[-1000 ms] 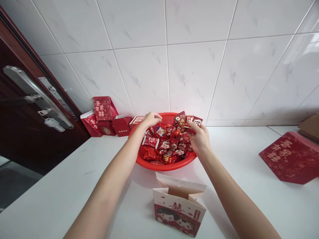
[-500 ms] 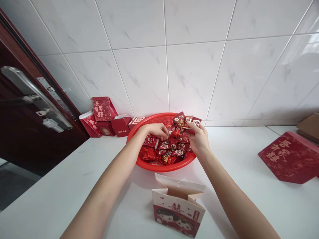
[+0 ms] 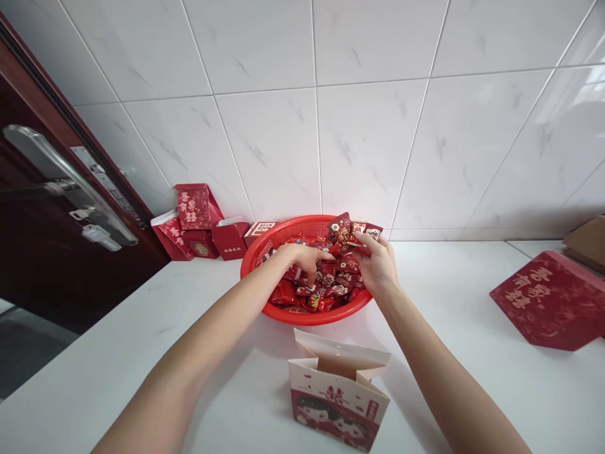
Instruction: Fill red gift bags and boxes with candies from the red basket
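A red plastic basket (image 3: pixel 302 319) full of small red wrapped candies (image 3: pixel 326 277) stands against the wall. My left hand (image 3: pixel 307 260) reaches down among them, its fingers spread and touching wrappers, with nothing visibly held. Over the basket's right side, my right hand (image 3: pixel 378 261) is closed on several candy packets (image 3: pixel 341 228), which fan out between thumb and fingers. In front of the basket, a white and red paper gift box (image 3: pixel 338 397) with printed cartoon faces stands upright, its top open. I cannot see down to its bottom.
Several red gift boxes (image 3: pixel 193 211) are stacked at the back left, beside a dark door with a metal handle (image 3: pixel 70 189). To the right lies another red box (image 3: pixel 551 299), with a brown carton (image 3: pixel 588 243) behind it. A tiled wall (image 3: pixel 359 157) bounds the white tabletop.
My left hand has shifted slightly right and toward me in the basket, and its fingers have spread apart. My right hand keeps its packets in the same place.
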### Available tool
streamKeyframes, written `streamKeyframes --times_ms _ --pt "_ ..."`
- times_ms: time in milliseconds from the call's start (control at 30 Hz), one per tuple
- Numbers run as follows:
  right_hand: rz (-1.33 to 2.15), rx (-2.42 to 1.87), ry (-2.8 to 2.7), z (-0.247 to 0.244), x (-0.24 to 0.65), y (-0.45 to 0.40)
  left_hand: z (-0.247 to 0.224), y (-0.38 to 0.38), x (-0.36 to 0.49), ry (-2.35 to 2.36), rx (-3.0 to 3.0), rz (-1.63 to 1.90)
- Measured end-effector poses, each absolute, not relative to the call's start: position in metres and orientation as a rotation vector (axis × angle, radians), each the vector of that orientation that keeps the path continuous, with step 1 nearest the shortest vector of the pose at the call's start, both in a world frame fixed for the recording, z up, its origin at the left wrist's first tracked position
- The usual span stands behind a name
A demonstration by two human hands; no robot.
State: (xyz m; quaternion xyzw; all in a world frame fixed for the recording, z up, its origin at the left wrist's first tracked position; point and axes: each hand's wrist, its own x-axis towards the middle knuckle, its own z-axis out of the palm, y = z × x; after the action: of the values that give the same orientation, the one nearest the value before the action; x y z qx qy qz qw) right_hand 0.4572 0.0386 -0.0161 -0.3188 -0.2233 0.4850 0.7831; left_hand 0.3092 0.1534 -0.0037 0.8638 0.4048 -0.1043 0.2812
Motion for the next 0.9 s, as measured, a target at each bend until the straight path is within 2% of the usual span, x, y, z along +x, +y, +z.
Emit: streamKeyframes --times_ms 133,400,733,900 --pt "1.045 -0.700 -0.470 -0.015 0.457 0.038 -0.005 0.151 0.313 1.155 2.362 -0.386" --pt "1.037 -0.708 -0.475 -0.016 0.456 0.038 -0.003 0.151 0.313 1.124 2.316 -0.282" --pt "1.046 -0.714 -0.457 -0.013 0.456 0.036 0.012 0.148 0.311 1.093 1.989 -0.490" --pt "1.047 -0.702 -0.451 -0.014 0.456 0.037 0.001 0.145 0.313 1.215 2.064 -0.375"
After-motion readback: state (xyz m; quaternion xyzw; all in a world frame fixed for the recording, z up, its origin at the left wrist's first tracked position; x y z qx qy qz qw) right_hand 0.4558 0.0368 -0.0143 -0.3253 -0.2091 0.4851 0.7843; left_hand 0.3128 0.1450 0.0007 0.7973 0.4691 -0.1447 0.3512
